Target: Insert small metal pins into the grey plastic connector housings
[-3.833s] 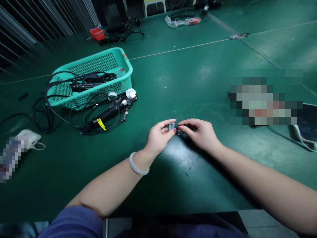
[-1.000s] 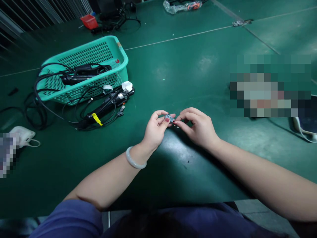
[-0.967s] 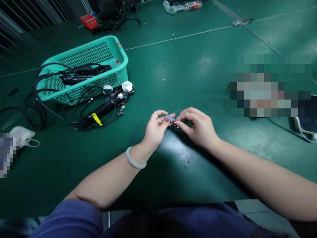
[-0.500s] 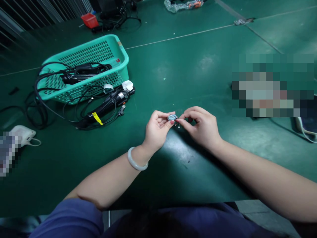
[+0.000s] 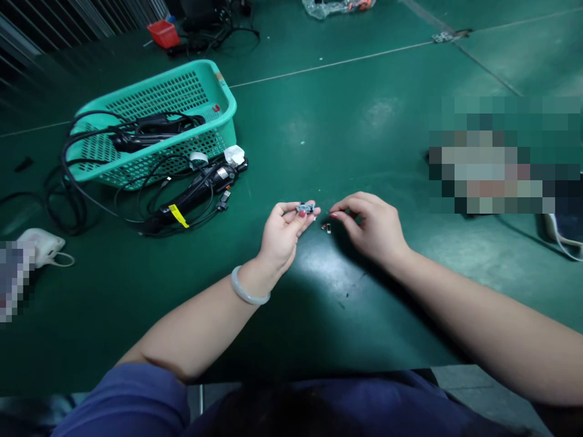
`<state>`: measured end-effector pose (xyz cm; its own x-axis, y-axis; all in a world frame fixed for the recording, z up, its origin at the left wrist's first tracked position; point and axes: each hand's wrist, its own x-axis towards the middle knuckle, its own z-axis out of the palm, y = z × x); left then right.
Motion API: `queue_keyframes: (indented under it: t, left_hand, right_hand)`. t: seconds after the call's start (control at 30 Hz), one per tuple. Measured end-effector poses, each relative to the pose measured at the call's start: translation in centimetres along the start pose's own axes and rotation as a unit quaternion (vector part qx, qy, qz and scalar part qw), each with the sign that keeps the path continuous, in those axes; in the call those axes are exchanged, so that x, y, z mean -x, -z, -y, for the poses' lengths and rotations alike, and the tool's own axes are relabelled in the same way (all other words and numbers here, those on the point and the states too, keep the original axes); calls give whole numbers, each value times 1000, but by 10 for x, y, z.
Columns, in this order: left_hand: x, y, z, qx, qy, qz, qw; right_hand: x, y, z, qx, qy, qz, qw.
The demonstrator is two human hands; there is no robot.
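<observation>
L hand (image 5: 282,233) pinches sm. board (image 5: 305,209), R hand (image 5: 371,227) near

Looked like an electronics workshop or small assembly line to me. The whole bench (image 5: 319,121) was covered in that dark green mat you see in factories, with seams running across it. There was a teal mesh basket (image 5: 226,97) stuffed with black cables (image 5: 68,200), a bundle of chargers and plugs (image 5: 204,182) beside it, a little red parts bin (image 5: 163,33) at the back, and a tiny circuit board (image 5: 305,208) being handled.
</observation>
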<state>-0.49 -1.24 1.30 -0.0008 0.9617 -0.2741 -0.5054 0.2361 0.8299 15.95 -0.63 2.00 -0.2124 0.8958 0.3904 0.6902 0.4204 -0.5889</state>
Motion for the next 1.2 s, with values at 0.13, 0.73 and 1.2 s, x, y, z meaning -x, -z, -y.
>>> queue_keyframes:
  t: [0.13, 0.73, 1.2]
  left_hand:
    - [-2, 0, -2, 14, 4, -22, 1000]
    - [4, -3, 0, -19, -5, -35, 999]
    - [7, -3, 6, -37, -5, 13, 999]
  right_hand:
    - [-1, -10, -6, 41, 7, 66, 997]
    - [-14, -19, -6, 74, 18, 74, 994]
    - [-5, -8, 12, -16, 42, -38, 998]
